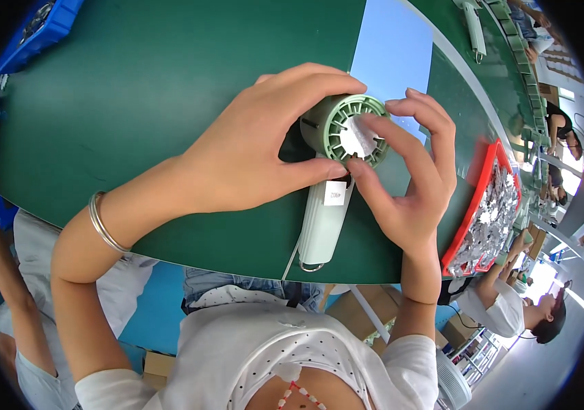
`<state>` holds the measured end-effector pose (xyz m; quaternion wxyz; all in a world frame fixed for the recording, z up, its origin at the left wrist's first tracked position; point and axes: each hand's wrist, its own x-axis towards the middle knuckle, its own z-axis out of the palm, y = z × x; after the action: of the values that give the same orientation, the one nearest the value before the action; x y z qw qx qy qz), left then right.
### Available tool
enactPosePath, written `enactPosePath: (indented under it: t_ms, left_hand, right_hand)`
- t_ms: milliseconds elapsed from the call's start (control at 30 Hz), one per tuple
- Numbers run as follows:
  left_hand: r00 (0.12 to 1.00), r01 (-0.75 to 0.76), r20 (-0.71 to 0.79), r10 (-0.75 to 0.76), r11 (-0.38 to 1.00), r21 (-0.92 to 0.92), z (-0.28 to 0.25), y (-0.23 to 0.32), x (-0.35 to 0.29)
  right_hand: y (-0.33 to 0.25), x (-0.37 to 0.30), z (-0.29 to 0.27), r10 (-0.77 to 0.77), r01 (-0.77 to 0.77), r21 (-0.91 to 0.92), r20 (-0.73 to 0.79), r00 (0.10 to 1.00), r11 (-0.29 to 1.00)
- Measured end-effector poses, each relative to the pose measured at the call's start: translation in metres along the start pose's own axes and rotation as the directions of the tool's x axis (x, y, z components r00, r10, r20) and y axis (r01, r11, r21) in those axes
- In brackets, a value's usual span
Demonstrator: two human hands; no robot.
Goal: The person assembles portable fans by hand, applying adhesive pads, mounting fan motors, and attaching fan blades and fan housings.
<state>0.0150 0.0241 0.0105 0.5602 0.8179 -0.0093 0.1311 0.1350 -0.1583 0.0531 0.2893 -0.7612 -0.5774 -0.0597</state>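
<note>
My left hand (251, 140) grips a handheld fan by its round green housing (316, 130), thumb below and fingers over the top. The slotted open face of the housing is turned toward my right hand (418, 181). A shiny silver disc (353, 141) sits at its centre. My right index fingertip touches the disc and my thumb is at its lower edge by the rim, so the fingers close around it; the other fingers curve beside the housing. Below hangs the pale ribbed handle (323, 229) with a white label and a metal loop at its end.
A red tray (450, 256) full of silver metal pieces stands at the right. On the green table (135, 89) lies a pale blue sheet (398, 41). Another pale fan handle (474, 31) is at the far right. A blue bin (52, 31) occupies the far left; co-workers sit on both sides.
</note>
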Motion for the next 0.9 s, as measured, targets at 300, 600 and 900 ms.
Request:
enactPosePath:
  t_ms: [300,600,900]
  left_hand:
    - [0.999,-0.041,-0.006,0.041,0.999,-0.013,0.001,0.0,0.002]
    - [0.998,-0.067,-0.014,0.066,0.996,-0.05,0.001,-0.002,0.004]
    - [0.996,-0.082,-0.032,0.079,0.991,-0.104,0.001,-0.004,0.004]
  right_hand:
    - [-0.001,-0.02,-0.013,-0.125,0.176,-0.255,0.203,0.971,0.951]
    - [0.007,-0.018,-0.013,-0.182,0.237,-0.294,0.204,0.962,0.926]
    - [0.009,-0.016,-0.008,-0.159,0.193,-0.185,0.183,0.97,0.964]
